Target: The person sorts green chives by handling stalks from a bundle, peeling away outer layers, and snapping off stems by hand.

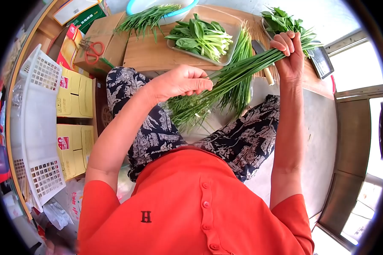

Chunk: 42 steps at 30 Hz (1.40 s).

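My right hand (pixel 290 55) is closed around one end of a bunch of long green chives (pixel 251 66), raised at the upper right. The bunch slants down to the left, its loose ends spreading over my lap. Beside its middle, my left hand (pixel 184 81) has thumb and fingers pinched together; what is between them is too small to tell. More long green stalks (pixel 241 49) lie behind the held bunch. A clear tray (pixel 236 32) holds leafy greens (pixel 200 37). To its right lies a knife (pixel 266 70) with a pale handle.
A blue-rimmed basin (pixel 134 6) with chives over its edge stands at the back. More leafy greens (pixel 285 21) and a dark-screened device (pixel 321 61) are at the right. Red-handled scissors (pixel 93 52) are by a cardboard box (pixel 108 34). A white basket (pixel 38 123) stands left.
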Motion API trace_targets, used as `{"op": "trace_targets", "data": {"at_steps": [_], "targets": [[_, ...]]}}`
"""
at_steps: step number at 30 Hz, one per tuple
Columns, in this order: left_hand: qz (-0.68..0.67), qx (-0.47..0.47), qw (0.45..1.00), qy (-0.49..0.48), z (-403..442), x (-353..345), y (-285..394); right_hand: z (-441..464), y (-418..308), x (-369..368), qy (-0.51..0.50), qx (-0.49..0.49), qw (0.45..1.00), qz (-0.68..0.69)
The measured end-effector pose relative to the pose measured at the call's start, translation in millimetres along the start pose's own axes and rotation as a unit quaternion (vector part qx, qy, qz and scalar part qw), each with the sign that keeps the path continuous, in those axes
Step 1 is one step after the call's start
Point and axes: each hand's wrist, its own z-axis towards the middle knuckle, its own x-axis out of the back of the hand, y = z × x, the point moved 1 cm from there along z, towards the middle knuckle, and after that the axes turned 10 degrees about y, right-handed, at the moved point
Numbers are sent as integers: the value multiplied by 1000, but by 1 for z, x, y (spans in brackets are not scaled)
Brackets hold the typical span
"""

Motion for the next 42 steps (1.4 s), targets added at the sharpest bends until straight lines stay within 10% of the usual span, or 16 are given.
{"op": "trace_targets", "data": {"at_steps": [9, 22, 31, 34, 38, 42], "targets": [[67, -72, 995, 31, -2, -6, 1, -1, -2, -2, 8, 14, 1000, -10], [-413, -133, 847, 306, -11, -11, -43, 3, -4, 16, 39, 70, 997, 19], [-326, 91, 900, 275, 24, 18, -142, -19, -32, 20, 21, 57, 998, 6], [-95, 241, 907, 331, 36, 14, -143, -22, -32, 19, 33, 73, 997, 21], [-10, -63, 891, 449, 47, 26, -156, -24, -37, 18, 38, 76, 996, 23], [-34, -63, 917, 392, 14, 24, -76, -20, -37, 23, 44, 63, 995, 66]]}}
